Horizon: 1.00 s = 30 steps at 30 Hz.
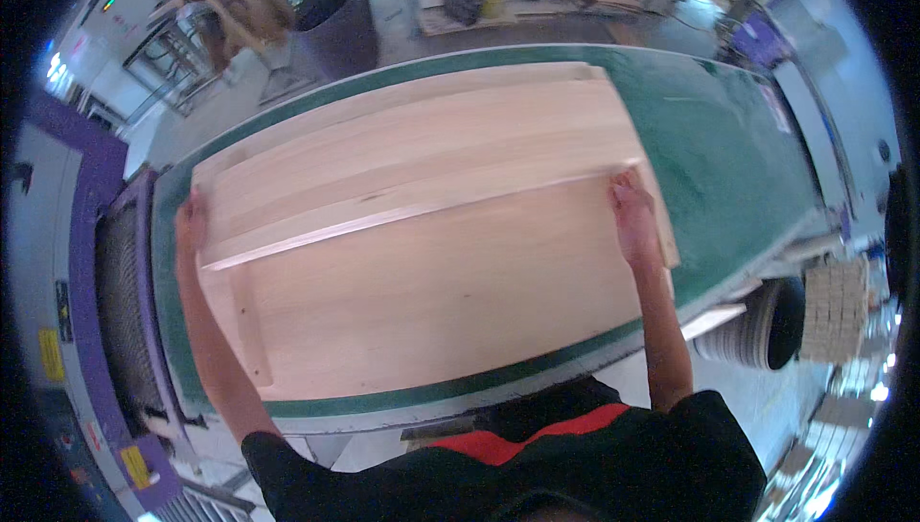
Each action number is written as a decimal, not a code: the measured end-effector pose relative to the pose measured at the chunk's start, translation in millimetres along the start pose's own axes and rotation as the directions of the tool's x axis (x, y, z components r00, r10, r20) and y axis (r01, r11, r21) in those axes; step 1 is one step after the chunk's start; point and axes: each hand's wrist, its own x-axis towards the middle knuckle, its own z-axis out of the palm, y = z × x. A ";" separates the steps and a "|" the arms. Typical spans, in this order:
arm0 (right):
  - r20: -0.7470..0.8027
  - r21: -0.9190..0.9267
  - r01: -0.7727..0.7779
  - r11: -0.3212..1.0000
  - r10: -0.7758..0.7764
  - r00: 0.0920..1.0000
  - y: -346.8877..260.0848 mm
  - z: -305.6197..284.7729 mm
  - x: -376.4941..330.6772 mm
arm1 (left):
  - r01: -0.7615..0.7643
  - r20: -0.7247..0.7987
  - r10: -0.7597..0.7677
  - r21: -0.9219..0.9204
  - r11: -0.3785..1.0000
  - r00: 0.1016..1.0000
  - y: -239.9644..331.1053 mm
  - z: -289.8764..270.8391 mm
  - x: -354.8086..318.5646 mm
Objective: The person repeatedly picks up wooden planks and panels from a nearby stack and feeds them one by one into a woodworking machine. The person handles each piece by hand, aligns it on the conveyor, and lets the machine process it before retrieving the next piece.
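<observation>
A long pale wooden board [412, 153] lies slanted over the far half of a larger wooden panel [441, 301]. My left hand [191, 218] grips the board's left end, its fingers partly hidden at the edge. At the near right corner, my right hand [632, 201] is closed on the same board. The lower panel has a narrow cross strip [251, 321] near its left end, with small dark spots on it. Both pieces rest on a green belt table [719, 158]. Whether the board touches the panel along its whole length, I cannot tell.
Purple-and-grey machinery [134, 292] borders the table on the left, and another machine [834, 119] stands at the right. A dark bin [345, 33] is beyond the far edge. Near the right side sit a round ribbed container [747, 340] and stacked wooden pieces [832, 311].
</observation>
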 end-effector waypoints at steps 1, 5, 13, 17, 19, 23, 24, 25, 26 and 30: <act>-0.045 -0.043 0.028 0.999 -0.030 0.999 -8.4 4.5 -10.7 | -0.130 -0.140 0.160 0.201 0.971 0.977 22.2 1.5 -1.6; -0.129 -0.220 0.136 0.966 -0.167 0.978 -25.4 -33.1 -50.9 | -0.702 0.029 0.713 0.203 0.682 0.701 198.9 89.9 -100.1; -0.070 -0.420 0.206 0.884 -0.258 0.964 -55.7 -80.1 -98.2 | -0.873 0.501 0.716 0.302 0.383 0.487 280.1 238.0 -168.8; -0.044 -0.493 0.218 0.842 -0.275 0.960 -69.6 -107.7 -102.3 | -0.868 0.541 0.679 0.333 0.369 0.496 287.4 246.0 -161.7; -0.015 -0.486 0.242 0.840 -0.284 0.959 -68.7 -114.1 -96.9 | -0.857 0.535 0.669 0.337 0.391 0.516 292.2 248.3 -163.1; 0.210 -0.518 0.378 0.767 -0.314 0.926 -52.4 -105.3 -77.2 | -0.698 0.403 0.582 0.534 0.477 0.706 284.9 253.2 -194.7; 0.295 -0.540 0.430 0.724 -0.316 0.902 -50.6 -98.3 -75.0 | -0.666 0.365 0.572 0.548 0.506 0.735 282.8 253.2 -215.3; 0.381 -0.502 0.432 0.749 -0.257 0.888 -54.7 -90.7 -75.4 | -0.636 0.329 0.561 0.558 0.534 0.760 283.9 258.1 -243.2; 0.463 -0.463 0.431 0.774 -0.203 0.863 -58.9 -83.8 -75.8 | -0.606 0.292 0.553 0.567 0.557 0.781 285.3 260.4 -269.4; 0.732 -0.246 0.420 0.873 -0.117 0.671 -54.0 -89.3 -68.2 | -0.356 0.066 0.384 0.545 0.759 0.921 292.5 257.5 -392.6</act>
